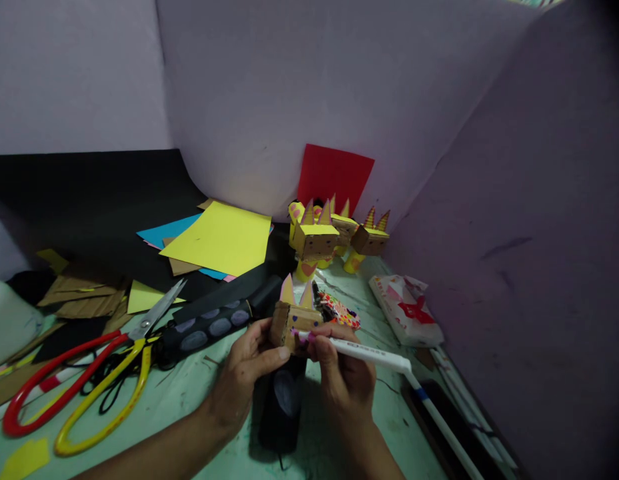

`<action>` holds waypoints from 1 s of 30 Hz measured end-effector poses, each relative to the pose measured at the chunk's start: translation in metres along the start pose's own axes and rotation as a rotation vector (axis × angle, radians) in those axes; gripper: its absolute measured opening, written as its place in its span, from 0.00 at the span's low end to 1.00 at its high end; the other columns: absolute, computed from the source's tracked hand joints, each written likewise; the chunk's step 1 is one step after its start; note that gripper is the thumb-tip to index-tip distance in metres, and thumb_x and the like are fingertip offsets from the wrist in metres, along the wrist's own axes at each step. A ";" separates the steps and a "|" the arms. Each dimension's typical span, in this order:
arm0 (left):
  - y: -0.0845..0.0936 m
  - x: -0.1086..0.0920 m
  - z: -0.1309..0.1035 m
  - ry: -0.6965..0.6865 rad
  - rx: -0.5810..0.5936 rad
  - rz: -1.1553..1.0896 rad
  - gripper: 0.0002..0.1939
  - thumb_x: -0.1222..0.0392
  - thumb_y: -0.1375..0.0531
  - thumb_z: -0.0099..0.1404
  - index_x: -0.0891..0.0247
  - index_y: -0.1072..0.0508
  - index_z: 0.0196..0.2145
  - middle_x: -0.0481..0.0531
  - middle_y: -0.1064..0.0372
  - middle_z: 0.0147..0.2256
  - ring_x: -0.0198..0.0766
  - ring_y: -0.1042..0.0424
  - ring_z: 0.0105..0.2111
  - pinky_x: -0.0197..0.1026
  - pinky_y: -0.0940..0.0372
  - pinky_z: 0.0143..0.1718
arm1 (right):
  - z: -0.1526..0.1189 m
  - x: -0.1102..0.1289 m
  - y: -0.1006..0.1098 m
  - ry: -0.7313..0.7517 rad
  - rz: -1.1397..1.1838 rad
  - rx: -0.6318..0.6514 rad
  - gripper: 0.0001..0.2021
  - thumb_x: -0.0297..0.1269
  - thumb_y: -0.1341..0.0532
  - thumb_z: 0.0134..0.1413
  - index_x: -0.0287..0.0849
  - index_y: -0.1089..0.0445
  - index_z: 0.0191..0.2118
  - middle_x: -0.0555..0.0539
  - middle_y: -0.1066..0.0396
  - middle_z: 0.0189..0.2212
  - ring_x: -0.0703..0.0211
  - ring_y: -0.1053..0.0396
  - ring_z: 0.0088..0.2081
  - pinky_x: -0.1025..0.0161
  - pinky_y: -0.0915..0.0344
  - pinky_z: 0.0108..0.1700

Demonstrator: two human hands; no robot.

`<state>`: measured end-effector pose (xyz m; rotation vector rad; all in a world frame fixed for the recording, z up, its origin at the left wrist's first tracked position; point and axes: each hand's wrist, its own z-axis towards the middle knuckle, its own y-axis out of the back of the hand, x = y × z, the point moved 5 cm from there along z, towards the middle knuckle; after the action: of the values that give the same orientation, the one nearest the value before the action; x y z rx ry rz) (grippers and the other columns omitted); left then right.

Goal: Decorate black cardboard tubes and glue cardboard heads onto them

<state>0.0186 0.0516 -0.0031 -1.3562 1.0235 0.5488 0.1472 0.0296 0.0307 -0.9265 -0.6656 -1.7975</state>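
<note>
A small cardboard box head with two pointed, pink-edged yellow ears and dark dots on its front is in the middle. My left hand is closed on its left side, thumb along the lower edge. In my right hand is a white marker pen, its purple tip at the face of the box head. Below the head extends a black tube with a greyish-purple oval; whether the two are joined, I cannot tell. Another black spotted tube lies left of my left hand.
Red-and-yellow scissors lie open at left, near cardboard scraps. Yellow paper tops a stack of sheets. Yellow figures with cardboard heads stand before a red sheet. A white-and-red packet lies by the right wall.
</note>
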 end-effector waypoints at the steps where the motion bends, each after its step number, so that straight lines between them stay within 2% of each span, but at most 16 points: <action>1: 0.000 0.000 0.000 -0.004 0.002 -0.001 0.21 0.63 0.38 0.54 0.65 0.31 0.46 0.57 0.28 0.47 0.50 0.31 0.49 0.50 0.41 0.54 | 0.000 0.000 0.000 -0.002 0.004 -0.004 0.06 0.35 0.42 0.54 0.42 0.29 0.30 0.50 0.30 0.24 0.63 0.34 0.25 0.65 0.35 0.28; 10: 0.000 -0.001 0.000 -0.018 -0.002 0.001 0.21 0.62 0.37 0.53 0.66 0.31 0.46 0.58 0.27 0.46 0.50 0.32 0.49 0.50 0.42 0.54 | 0.001 -0.001 0.002 0.019 0.006 0.041 0.05 0.35 0.40 0.54 0.42 0.27 0.31 0.49 0.30 0.24 0.62 0.33 0.25 0.65 0.35 0.27; 12: 0.000 -0.002 0.000 -0.009 -0.018 -0.008 0.22 0.62 0.38 0.53 0.67 0.31 0.47 0.58 0.27 0.46 0.51 0.32 0.50 0.50 0.43 0.54 | 0.003 -0.002 0.008 0.023 0.025 -0.021 0.07 0.37 0.40 0.55 0.42 0.28 0.30 0.51 0.32 0.22 0.64 0.35 0.22 0.67 0.38 0.23; 16: 0.002 -0.001 0.000 0.027 -0.076 -0.042 0.24 0.62 0.37 0.52 0.69 0.32 0.47 0.60 0.27 0.47 0.52 0.32 0.50 0.50 0.43 0.54 | 0.004 -0.006 0.023 -0.005 0.070 -0.225 0.14 0.42 0.44 0.58 0.40 0.32 0.26 0.55 0.40 0.17 0.68 0.43 0.16 0.70 0.47 0.17; 18: 0.002 -0.001 0.000 0.039 -0.097 -0.052 0.24 0.62 0.37 0.52 0.69 0.33 0.47 0.60 0.27 0.47 0.51 0.32 0.50 0.49 0.42 0.53 | 0.003 -0.008 0.024 -0.015 0.065 -0.248 0.14 0.43 0.44 0.59 0.40 0.33 0.26 0.55 0.41 0.16 0.68 0.44 0.16 0.70 0.49 0.17; 25: 0.001 -0.001 0.001 0.018 -0.079 -0.057 0.23 0.63 0.37 0.51 0.69 0.32 0.46 0.58 0.26 0.44 0.48 0.30 0.48 0.46 0.40 0.51 | -0.004 -0.009 0.006 -0.017 -0.041 0.041 0.10 0.39 0.44 0.59 0.41 0.32 0.30 0.53 0.36 0.21 0.68 0.42 0.18 0.69 0.46 0.19; 30: 0.001 0.000 0.000 0.022 -0.072 -0.065 0.22 0.63 0.37 0.52 0.68 0.31 0.46 0.58 0.26 0.44 0.48 0.30 0.48 0.46 0.40 0.51 | -0.004 -0.011 0.006 -0.028 -0.058 0.060 0.10 0.39 0.45 0.59 0.42 0.32 0.30 0.51 0.33 0.23 0.65 0.37 0.22 0.67 0.43 0.21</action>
<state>0.0174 0.0521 -0.0034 -1.4567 0.9823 0.5268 0.1540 0.0299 0.0200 -0.9021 -0.7674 -1.8078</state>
